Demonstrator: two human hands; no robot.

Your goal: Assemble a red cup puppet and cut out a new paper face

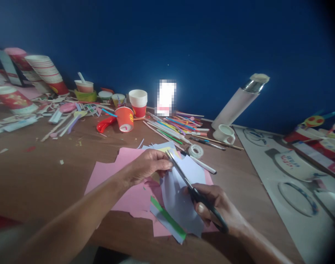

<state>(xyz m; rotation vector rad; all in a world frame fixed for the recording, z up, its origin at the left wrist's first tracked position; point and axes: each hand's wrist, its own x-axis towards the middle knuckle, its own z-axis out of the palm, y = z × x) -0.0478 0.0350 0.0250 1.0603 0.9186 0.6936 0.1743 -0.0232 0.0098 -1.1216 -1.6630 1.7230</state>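
My right hand (211, 203) is closed around the black handles of a pair of scissors (184, 174), whose blades point up and left, slightly apart. Pinched between the thumb and fingers of my left hand (153, 165) is something small at the blade tips, too small to make out. A pale blue paper sheet (175, 198) lies under the scissors, above pink paper (104, 176). Near its lower left side are a green strip (167, 216) and a pale blue strip beside it. A bit of yellow paper shows behind the blade tips.
Behind the paper are a tape roll (195, 150), a marker (202, 164), many coloured sticks (173, 128), a white mug (224, 134) and a leaning flask (239, 101). An orange cup (124, 118) and stacked cups (138, 102) stand at back left. Headbands lie on a white board (269, 161) at right.
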